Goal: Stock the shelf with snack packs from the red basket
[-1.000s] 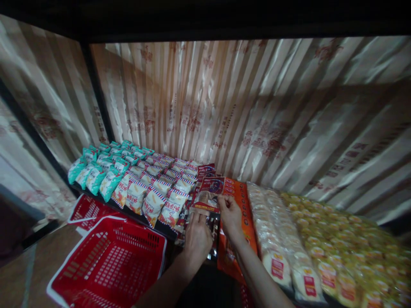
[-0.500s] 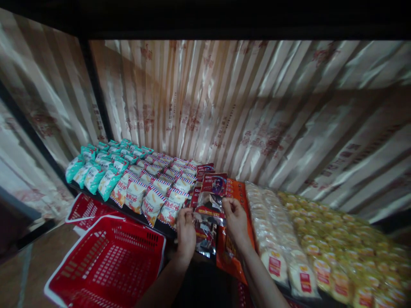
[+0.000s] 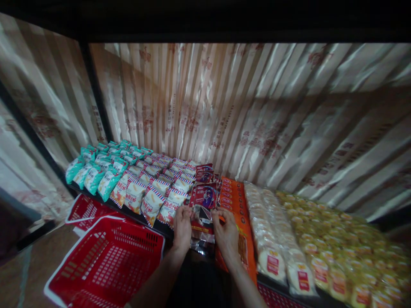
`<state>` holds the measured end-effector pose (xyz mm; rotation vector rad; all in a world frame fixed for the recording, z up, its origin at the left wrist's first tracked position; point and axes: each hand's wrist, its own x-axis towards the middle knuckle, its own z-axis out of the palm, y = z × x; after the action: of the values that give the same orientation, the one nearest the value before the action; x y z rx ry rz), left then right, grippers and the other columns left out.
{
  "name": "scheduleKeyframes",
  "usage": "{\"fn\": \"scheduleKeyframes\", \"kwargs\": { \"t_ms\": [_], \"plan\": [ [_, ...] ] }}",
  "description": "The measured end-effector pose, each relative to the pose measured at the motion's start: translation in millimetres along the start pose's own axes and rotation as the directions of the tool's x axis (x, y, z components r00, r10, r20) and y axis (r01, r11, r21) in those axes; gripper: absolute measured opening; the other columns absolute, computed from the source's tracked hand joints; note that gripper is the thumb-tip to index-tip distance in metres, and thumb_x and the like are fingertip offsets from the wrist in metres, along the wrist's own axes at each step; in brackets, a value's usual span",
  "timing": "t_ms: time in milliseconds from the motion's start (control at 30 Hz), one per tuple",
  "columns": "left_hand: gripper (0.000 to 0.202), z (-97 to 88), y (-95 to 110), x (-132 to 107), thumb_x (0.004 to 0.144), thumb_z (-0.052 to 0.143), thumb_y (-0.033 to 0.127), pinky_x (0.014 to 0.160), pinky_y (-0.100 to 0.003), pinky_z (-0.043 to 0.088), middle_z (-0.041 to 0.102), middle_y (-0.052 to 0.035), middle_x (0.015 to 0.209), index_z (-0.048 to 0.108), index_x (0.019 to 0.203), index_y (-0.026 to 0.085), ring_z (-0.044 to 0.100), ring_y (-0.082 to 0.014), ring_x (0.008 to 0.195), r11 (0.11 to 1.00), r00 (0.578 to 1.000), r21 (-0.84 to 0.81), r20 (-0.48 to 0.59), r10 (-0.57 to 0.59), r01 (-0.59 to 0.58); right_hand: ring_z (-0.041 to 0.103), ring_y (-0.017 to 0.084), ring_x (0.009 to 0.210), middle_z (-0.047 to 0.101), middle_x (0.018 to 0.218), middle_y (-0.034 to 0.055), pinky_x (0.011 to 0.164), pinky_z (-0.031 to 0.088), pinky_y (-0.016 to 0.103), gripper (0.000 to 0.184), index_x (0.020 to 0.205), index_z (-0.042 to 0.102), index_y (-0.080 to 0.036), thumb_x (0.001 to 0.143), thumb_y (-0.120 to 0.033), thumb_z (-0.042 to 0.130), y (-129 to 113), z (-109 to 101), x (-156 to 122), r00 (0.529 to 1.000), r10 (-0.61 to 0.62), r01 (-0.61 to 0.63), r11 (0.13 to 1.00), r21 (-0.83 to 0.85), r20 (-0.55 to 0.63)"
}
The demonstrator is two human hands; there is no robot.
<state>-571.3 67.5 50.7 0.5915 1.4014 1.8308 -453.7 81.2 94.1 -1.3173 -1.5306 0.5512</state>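
A dark red snack packet (image 3: 205, 197) with a clear lower part lies on a stack of similar packets near the shelf's front. My right hand (image 3: 226, 231) pinches its right edge, with finger and thumb curled together. At its left edge, my left hand (image 3: 182, 226) is closed, fingers against the packet's side. More dark red packets (image 3: 203, 171) lie behind it. White, red and blue-trimmed snack bags (image 3: 153, 204) stand close to the left hand. Just right of the right hand lies a large orange packet (image 3: 236, 201).
Teal bags (image 3: 93, 177) fill the shelf's left end. Right of the orange packet are clear-wrapped round white cakes (image 3: 271, 261) and yellow-wrapped packs (image 3: 340, 239). A red basket (image 3: 112, 261) stands below at left. A dark beam (image 3: 205, 25) crosses overhead; striped sheeting (image 3: 205, 102) hangs behind.
The dark red packet has come down and nearer onto the stack, and my right hand has moved down and left with it. My left hand has shifted slightly left, to the packet's edge.
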Motion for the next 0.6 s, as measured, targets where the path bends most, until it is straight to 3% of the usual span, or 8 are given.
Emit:
{"fn": "scheduleKeyframes", "kwargs": {
  "t_ms": [133, 300, 400, 600],
  "plan": [
    [0.018, -2.5, 1, -2, 0.081, 0.043, 0.028, 0.086, -0.038, 0.048, 0.063, -0.0068, 0.09, 0.057, 0.085, 0.018, 0.061, -0.0193, 0.087, 0.947, 0.994, 0.302, 0.045, 0.1, -0.109, 0.058, 0.026, 0.095, 0.066, 0.093, 0.0095, 0.086, 0.04, 0.038, 0.031, 0.063, 0.059, -0.023, 0.075, -0.051, 0.05, 4, 2, 0, 0.999, 0.022, -0.021, 1.0, -0.005, 0.03],
    [0.022, 0.4, 9, -13, 0.083, 0.038, 0.019, 0.091, -0.039, 0.045, 0.062, -0.0076, 0.097, 0.058, 0.094, 0.018, 0.057, -0.0199, 0.096, 0.792, 0.949, 0.522, 0.172, 0.264, -0.315, 0.058, 0.022, 0.064, 0.064, 0.067, 0.0039, 0.064, 0.042, 0.031, 0.034, 0.069, 0.057, -0.022, 0.077, -0.053, 0.047, 9, 5, -3, 0.989, 0.105, -0.107, 0.994, 0.008, 0.107],
    [0.028, 2.1, 12, -17, 0.085, 0.036, 0.018, 0.097, -0.042, 0.042, 0.06, -0.0113, 0.107, 0.057, 0.104, 0.015, 0.053, -0.0226, 0.108, 0.676, 0.919, 0.624, 0.241, 0.311, -0.392, 0.057, 0.02, 0.06, 0.062, 0.062, 0.0026, 0.06, 0.041, 0.029, 0.034, 0.066, 0.056, -0.022, 0.076, -0.054, 0.048, 11, 6, -1, 0.989, 0.106, -0.108, 0.994, 0.013, 0.103],
    [0.038, 5.1, 3, -15, 0.087, 0.032, 0.014, 0.107, -0.044, 0.035, 0.053, -0.0125, 0.127, 0.055, 0.117, 0.014, 0.038, -0.0231, 0.129, 0.45, 0.787, 0.662, 0.386, 0.48, -0.599, 0.054, 0.019, 0.056, 0.06, 0.059, 0.0015, 0.056, 0.04, 0.028, 0.035, 0.063, 0.055, -0.021, 0.074, -0.054, 0.05, 12, 7, 2, 0.989, 0.12, -0.124, 0.992, 0.039, 0.084]
  ]
}}
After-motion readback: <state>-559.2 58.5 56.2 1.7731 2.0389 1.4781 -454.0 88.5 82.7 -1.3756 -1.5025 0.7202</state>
